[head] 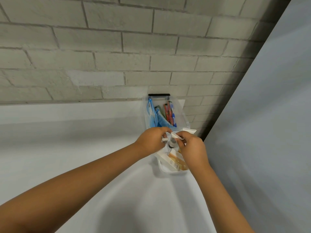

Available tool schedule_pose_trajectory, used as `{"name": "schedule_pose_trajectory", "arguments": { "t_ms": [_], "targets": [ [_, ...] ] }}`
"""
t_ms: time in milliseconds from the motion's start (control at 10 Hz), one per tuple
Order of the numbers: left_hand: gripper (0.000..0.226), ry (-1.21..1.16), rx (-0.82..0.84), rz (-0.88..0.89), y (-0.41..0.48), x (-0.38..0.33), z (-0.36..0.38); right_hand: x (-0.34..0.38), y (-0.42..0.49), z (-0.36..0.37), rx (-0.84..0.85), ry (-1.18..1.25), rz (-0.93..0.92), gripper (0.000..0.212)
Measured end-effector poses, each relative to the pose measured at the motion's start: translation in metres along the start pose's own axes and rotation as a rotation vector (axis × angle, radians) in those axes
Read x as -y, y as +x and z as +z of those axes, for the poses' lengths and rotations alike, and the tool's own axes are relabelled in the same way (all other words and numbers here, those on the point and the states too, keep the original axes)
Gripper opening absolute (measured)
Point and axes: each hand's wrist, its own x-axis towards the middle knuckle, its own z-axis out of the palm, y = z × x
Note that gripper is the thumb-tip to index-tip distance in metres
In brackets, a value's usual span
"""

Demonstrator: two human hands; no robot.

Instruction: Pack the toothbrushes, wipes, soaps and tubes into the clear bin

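A clear bin with a black handle stands on the white counter against the brick wall. Inside its far half lie blue wipe packets and red and blue toothbrushes. At its near end sit boxed soaps in white and tan. Over the middle of the bin, my left hand and my right hand each pinch small white tubes. A white tube end sticks out behind my right hand.
A white sink basin curves below the bin. The grey brick wall rises behind the counter. A pale flat panel closes off the right side next to the bin.
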Motion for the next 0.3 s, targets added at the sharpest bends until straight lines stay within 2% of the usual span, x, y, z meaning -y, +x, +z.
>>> {"name": "schedule_pose_trajectory", "arguments": {
  "t_ms": [300],
  "targets": [
    [0.048, -0.007, 0.001, -0.030, 0.0032, -0.0007, -0.0012, -0.0047, -0.0004, -0.0032, -0.045, 0.016, 0.014, 0.035]
  ]
}}
